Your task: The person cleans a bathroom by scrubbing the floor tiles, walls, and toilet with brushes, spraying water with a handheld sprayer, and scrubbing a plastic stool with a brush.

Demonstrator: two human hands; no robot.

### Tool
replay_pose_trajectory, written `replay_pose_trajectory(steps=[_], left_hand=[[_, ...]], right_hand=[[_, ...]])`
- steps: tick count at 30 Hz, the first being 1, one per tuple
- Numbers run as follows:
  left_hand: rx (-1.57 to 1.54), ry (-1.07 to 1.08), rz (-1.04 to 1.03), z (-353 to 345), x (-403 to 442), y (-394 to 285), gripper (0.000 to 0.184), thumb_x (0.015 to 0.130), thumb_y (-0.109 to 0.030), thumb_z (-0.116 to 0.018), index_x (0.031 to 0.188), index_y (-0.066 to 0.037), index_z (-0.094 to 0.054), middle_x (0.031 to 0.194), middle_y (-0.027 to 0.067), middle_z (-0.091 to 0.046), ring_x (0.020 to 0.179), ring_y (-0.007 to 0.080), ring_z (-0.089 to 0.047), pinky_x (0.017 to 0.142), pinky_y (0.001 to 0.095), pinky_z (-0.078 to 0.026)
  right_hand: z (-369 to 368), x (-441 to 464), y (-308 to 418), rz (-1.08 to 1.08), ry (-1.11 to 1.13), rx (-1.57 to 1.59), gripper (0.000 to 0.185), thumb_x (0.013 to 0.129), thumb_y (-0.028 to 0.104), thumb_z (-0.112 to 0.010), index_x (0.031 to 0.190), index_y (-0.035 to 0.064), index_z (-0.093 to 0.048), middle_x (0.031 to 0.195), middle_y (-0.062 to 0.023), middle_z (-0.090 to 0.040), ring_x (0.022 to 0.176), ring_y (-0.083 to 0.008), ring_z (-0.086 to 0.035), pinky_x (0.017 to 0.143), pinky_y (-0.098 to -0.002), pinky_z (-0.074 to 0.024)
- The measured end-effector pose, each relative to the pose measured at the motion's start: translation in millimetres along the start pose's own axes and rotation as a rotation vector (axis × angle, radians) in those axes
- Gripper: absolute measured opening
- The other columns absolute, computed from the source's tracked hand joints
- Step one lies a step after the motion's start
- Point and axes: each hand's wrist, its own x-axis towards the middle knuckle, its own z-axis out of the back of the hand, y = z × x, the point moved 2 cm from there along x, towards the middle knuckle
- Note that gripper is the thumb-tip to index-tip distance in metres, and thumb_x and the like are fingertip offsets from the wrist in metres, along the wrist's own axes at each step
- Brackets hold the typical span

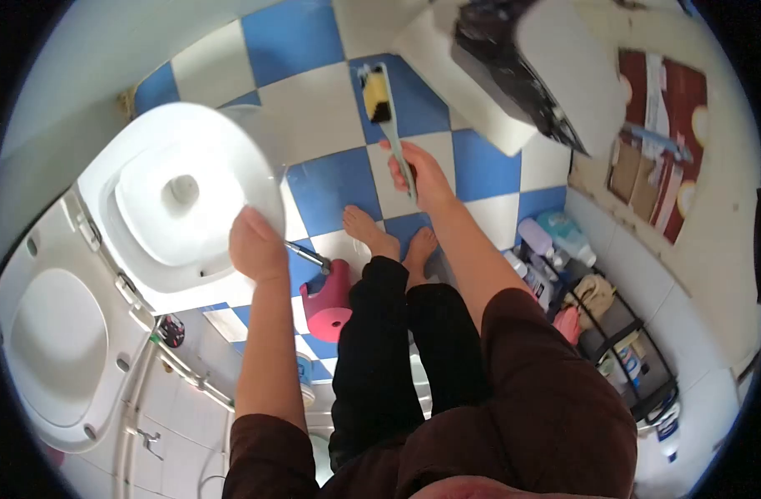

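We wear dark maroon-brown top [522,416], plain cloth with soft folds, filling bottom centre and lower right of frame. Our left sleeve [268,445], at bottom left of centre, and right sleeve [526,337], right of centre, same colour, both ending around elbow. Our trousers [372,333], below middle of frame, plain black, loose, lightly wrinkled, reaching ankles. Our feet [370,230] bare, near centre. Our left hand [258,245] and right hand [423,176] bare, forearms [272,358] uncovered.
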Motion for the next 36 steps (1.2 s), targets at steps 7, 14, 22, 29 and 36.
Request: replay_pose_trajectory(steps=[7, 14, 22, 29, 36], left_hand=[[-0.155, -0.046, -0.028, 10.7, 3.7, -1.2, 0.032, 0.091, -0.029, -0.044, 0.095, -0.005, -0.063, 0.09, 0.0135, -0.065, 0.084, 0.0323, -0.061, 0.079, 0.0433, -0.046], [-0.197, -0.008, 0.003, 12.6, 6.5, 1.0, 0.033, 0.089, -0.032, -0.046, 0.103, -0.006, -0.06, 0.099, 0.0095, -0.064, 0.093, 0.0281, -0.059, 0.093, 0.0459, -0.04], [-0.221, 0.143, 0.065, 21.7, 19.1, -0.2, 0.04, 0.089, -0.034, -0.044, 0.11, -0.004, -0.059, 0.108, 0.01, -0.062, 0.1, 0.0271, -0.058, 0.097, 0.045, -0.035], [-0.212, 0.194, 0.145, 23.9, 24.5, 0.2, 0.05, 0.093, -0.045, -0.034, 0.105, -0.005, -0.061, 0.108, 0.0105, -0.063, 0.102, 0.0274, -0.058, 0.1, 0.0463, -0.033], [-0.194, 0.168, 0.201, 25.9, 20.2, -2.4, 0.052, 0.092, -0.048, -0.035, 0.104, -0.006, -0.063, 0.11, 0.0097, -0.063, 0.103, 0.0248, -0.059, 0.098, 0.0443, -0.034]], right_hand=[[-81.5, 111.0, 55.6, 0.042, -0.007, -0.413, 0.041, 0.095, 0.019, -0.048, 0.135, 0.0086, -0.043, 0.073, -0.0006, -0.05, 0.058, -0.0083, -0.044, 0.049, -0.0221, -0.0368], [-107.2, 220.7, 41.9, 0.052, 0.068, -1.032, 0.054, 0.093, 0.017, -0.047, 0.145, 0.015, -0.032, 0.073, -0.0004, -0.052, 0.057, -0.0092, -0.044, 0.053, -0.024, -0.0392], [-175.1, 404.2, 37.6, 0.569, 0.29, -1.807, 0.044, 0.093, 0.022, -0.046, 0.136, 0.033, -0.045, 0.08, -0.0107, -0.061, 0.065, -0.0219, -0.058, 0.064, -0.0346, -0.047], [-215.3, 497.5, 27.1, 0.532, 0.274, -2.136, 0.038, 0.095, 0.026, -0.043, 0.131, 0.0323, -0.05, 0.095, -0.0195, -0.064, 0.083, -0.0344, -0.064, 0.074, -0.0442, -0.0483], [-325.3, 543.9, -24.9, 0.534, 0.482, -1.947, 0.038, 0.096, 0.033, -0.039, 0.133, 0.032, -0.047, 0.124, -0.0184, -0.055, 0.116, -0.0358, -0.051, 0.097, -0.0453, -0.0406]])
